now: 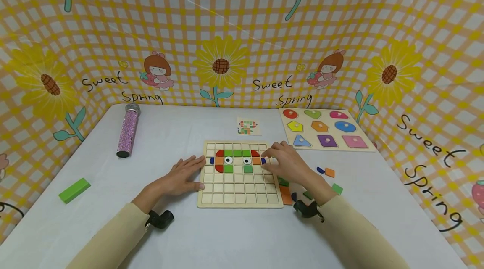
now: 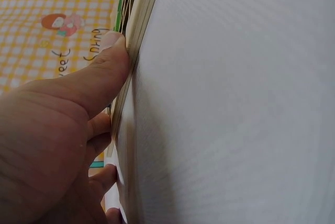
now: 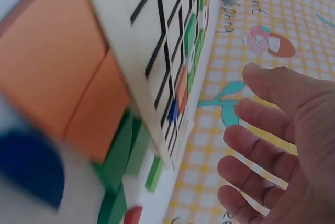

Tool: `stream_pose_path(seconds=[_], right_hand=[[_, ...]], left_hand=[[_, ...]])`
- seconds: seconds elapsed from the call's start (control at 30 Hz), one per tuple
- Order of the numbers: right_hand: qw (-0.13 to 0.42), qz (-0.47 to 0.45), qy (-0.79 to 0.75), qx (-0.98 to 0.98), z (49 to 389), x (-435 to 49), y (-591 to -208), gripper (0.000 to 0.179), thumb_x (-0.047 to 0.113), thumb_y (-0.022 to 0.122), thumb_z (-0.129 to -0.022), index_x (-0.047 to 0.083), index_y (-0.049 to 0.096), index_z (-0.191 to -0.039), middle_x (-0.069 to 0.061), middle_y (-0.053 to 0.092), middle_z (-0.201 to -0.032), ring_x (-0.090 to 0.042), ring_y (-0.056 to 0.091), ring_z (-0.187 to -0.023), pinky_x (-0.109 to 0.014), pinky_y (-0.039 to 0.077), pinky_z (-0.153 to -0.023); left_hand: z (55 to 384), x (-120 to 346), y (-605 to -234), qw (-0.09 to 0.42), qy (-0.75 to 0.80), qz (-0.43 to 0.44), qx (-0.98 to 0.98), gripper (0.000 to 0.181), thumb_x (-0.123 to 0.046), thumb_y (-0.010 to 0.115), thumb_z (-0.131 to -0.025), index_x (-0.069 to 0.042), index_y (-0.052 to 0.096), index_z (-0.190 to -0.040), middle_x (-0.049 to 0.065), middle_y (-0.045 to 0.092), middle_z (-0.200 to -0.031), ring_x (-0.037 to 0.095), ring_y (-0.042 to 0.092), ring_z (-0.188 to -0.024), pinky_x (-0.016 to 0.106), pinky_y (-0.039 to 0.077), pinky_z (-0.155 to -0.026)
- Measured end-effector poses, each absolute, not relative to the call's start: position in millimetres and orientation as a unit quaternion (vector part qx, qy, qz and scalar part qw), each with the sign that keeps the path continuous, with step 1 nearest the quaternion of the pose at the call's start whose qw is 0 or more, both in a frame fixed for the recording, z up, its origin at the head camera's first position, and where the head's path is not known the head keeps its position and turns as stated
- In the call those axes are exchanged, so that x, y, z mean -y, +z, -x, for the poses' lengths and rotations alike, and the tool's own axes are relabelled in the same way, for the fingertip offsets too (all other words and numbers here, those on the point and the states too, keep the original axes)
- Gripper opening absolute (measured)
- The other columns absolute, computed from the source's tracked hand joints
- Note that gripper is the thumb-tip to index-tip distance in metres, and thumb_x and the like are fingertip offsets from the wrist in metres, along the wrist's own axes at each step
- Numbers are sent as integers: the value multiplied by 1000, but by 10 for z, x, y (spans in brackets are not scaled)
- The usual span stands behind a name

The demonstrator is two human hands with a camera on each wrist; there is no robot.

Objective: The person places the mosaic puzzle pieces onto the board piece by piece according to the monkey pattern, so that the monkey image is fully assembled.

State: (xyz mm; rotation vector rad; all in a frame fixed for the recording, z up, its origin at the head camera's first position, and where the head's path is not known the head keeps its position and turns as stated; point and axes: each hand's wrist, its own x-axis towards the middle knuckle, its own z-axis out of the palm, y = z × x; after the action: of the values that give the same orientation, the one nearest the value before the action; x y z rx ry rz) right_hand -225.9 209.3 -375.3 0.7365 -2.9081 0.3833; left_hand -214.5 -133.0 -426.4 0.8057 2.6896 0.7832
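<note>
A wooden grid board (image 1: 240, 199) carries red, green, orange and blue pieces, with two eye pieces (image 1: 228, 160) among them. At its left edge, my left hand (image 1: 179, 178) rests with fairly straight fingers; the left wrist view has the thumb (image 2: 107, 69) against the board's side. Over the board's right side is my right hand (image 1: 289, 162), its fingertips close to a blue half-round piece (image 1: 263, 161) beside an orange square (image 1: 256, 161). From the right wrist, the loosely bent fingers (image 3: 261, 150) show nothing between them, and the blue piece sits in the grid.
Loose pieces, including an orange square (image 1: 330, 172) and a green one (image 1: 337, 188), lie right of the board. A pattern card (image 1: 248, 126) and a knobbed shape puzzle (image 1: 364, 149) are behind. Leftward are a glittery microphone (image 1: 127, 132) and a green block (image 1: 74, 190).
</note>
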Motion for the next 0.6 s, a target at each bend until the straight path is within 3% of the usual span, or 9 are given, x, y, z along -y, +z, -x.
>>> stream_pose_path(seconds=[0.13,0.37,0.6], right_hand=[[70,-247,126,958,2239,-2244,-3726,29,28,72,-82,11,71,-106,-5,64,-102,-21,49,-91,-36,39,-77],[68,-226,131,963,2162,-2506,-3673,32,28,72,-83,8,69,-108,-7,64,-103,-28,52,-101,-48,42,-89],[49,-173,146,973,2091,-2819,-3663,32,26,74,-82,10,69,-109,-9,64,-106,-28,49,-103,-47,45,-85]], left_hand=[[2147,1333,-4262,113,271,-277,-915,78,-38,64,-88,-5,28,-148,13,22,-157,39,13,-146,63,5,-115],[2156,1338,-4277,111,273,-283,-913,77,-37,63,-89,-4,27,-148,14,22,-157,39,12,-146,62,5,-116],[2183,1323,-4312,113,267,-275,-917,78,-38,64,-88,-6,27,-149,11,22,-158,38,13,-146,63,6,-115]])
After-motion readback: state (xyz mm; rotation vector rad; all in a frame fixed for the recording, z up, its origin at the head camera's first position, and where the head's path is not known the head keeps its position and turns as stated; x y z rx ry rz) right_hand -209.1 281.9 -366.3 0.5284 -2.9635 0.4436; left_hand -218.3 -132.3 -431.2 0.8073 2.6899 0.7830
